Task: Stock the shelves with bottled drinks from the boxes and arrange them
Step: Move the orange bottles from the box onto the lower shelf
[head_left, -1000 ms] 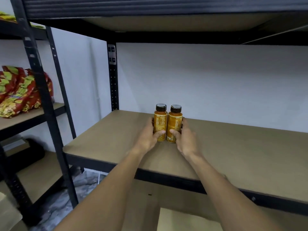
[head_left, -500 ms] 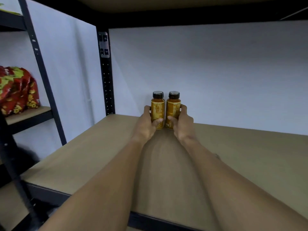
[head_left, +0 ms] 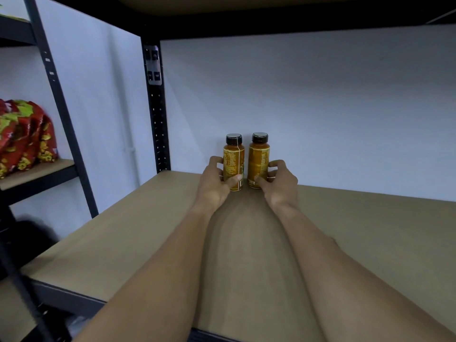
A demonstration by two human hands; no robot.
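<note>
The left hand (head_left: 214,181) is wrapping around the lower half of the left bottle (head_left: 234,162), thumb lying across the front of the label and fingers curling behind it; the right hand (head_left: 280,181) is closing on the right bottle (head_left: 258,160) in the same way, thumb on the front and fingertips showing at the bottle's right side. Both bottles are standing upright on the shelf (head_left: 138,233), just beside each other with a narrow gap between them, right at the back against the white wall (head_left: 320,107); each is holding an orange-brown drink under a black cap.

The labels are showing yellow panels of fine print, too small and blurred to read; no brand name is coming through.

Both forearms are reaching in over the tan shelf board, covering much of its middle; a black perforated upright (head_left: 158,124) is rising at the shelf's back left corner, and another black post (head_left: 59,95) is leaning across the left side. Beyond it, red and yellow snack bags (head_left: 24,137) are sitting on a neighbouring shelf, cut off by the left edge; their print is unreadable. The bottle bases are sitting partly hidden behind the thumbs.
</note>
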